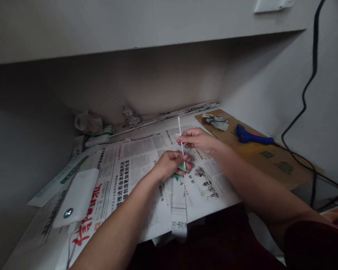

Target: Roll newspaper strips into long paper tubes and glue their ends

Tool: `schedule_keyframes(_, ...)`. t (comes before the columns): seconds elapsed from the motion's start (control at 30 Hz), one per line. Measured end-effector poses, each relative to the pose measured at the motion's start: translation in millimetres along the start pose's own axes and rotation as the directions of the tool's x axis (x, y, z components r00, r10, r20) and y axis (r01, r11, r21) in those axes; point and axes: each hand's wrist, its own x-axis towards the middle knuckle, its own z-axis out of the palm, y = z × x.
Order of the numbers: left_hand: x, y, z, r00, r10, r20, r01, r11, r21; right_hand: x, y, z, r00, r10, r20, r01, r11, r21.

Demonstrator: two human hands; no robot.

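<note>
A thin white stick (pixel 178 123), which looks like tightly rolled paper, stands tilted between both hands. My right hand (pixel 198 139) pinches it partway up with thumb and fingers. Closed around its lower end is my left hand (pixel 171 164), where a green-printed bit of paper shows by the fingers. From below the left hand a strip of newspaper (pixel 179 210) runs toward me and hangs over the table's front edge. Whether the strip joins the stick is hidden by the fingers.
Newspaper sheets (pixel 138 165) cover the table. A white power bank (pixel 77 197) lies left. At right, a blue glue gun (pixel 252 137) and crumpled silvery wrapper (pixel 218 122) rest on cardboard (pixel 242 161); a black cable (pixel 304 97) hangs nearby. Long paper sticks (pixel 169 114) lie behind.
</note>
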Motion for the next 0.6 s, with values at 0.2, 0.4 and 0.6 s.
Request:
schedule_keyframes(0.2, 0, 2, -1, 1.0, 0.005, -0.028, -0.006, 0.998, -0.059, -5, -4, 0, 0.968, 0.079, 0.236, -0.085, 0.996, 0.018)
schedule_keyframes(0.4, 1, 0, 0, 0.999, 0.006, -0.044, -0.009, 0.997, -0.079, -2, 1, 8, 0.975, 0.13, 0.178, -0.142, 0.988, 0.056)
schedule_keyframes(0.6, 1, 1, 1, 0.999, 0.029, -0.03, -0.031, 0.997, -0.068, -3, 1, 8, 0.993, 0.07, 0.091, -0.08, 0.991, 0.111)
